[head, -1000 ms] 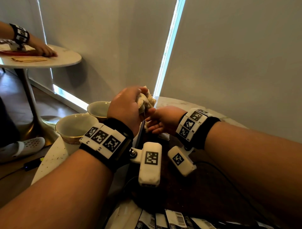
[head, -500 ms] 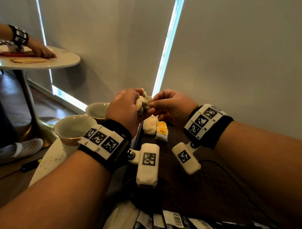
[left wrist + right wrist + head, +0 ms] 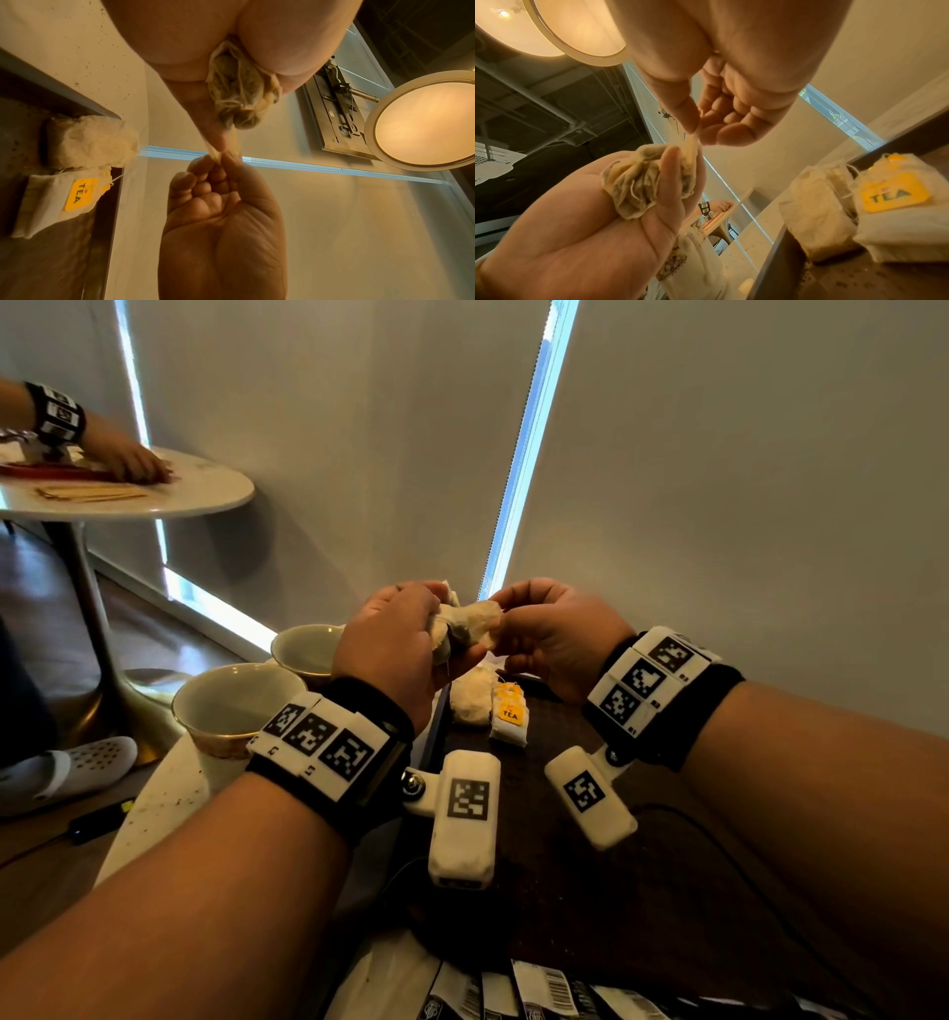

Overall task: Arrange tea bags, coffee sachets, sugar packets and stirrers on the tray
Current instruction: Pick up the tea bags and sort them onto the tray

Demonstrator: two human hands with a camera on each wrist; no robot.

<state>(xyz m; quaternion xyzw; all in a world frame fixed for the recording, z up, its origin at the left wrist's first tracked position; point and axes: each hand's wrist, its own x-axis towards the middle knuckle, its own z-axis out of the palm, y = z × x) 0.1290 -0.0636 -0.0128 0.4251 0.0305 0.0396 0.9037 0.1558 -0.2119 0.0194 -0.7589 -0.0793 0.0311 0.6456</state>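
Observation:
My left hand [image 3: 436, 631] is raised above the tray's far left corner and grips a crumpled bunch of tea bags [image 3: 462, 629], which also shows in the wrist views [image 3: 236, 97] [image 3: 634, 186]. My right hand [image 3: 506, 618] pinches the corner of one bag of that bunch between thumb and forefinger [image 3: 221, 158] [image 3: 695, 132]. Two tea bags lie side by side in the far left corner of the dark wooden tray [image 3: 565, 875]: a plain one [image 3: 470, 701] and one with a yellow TEA tag [image 3: 510, 719].
Two cream cups [image 3: 231, 706] [image 3: 308, 649] stand on the marble table [image 3: 164, 803] left of the tray. Several sachets [image 3: 539, 994] lie along the near edge. A black cable [image 3: 719, 839] crosses the tray's right side. Another person's hand [image 3: 128, 464] rests on a second round table.
My right hand rose from the tray's far corner to the bunch in my left hand and now pinches one bag, drawing its corner out to the right. The two bags on the tray came into view.

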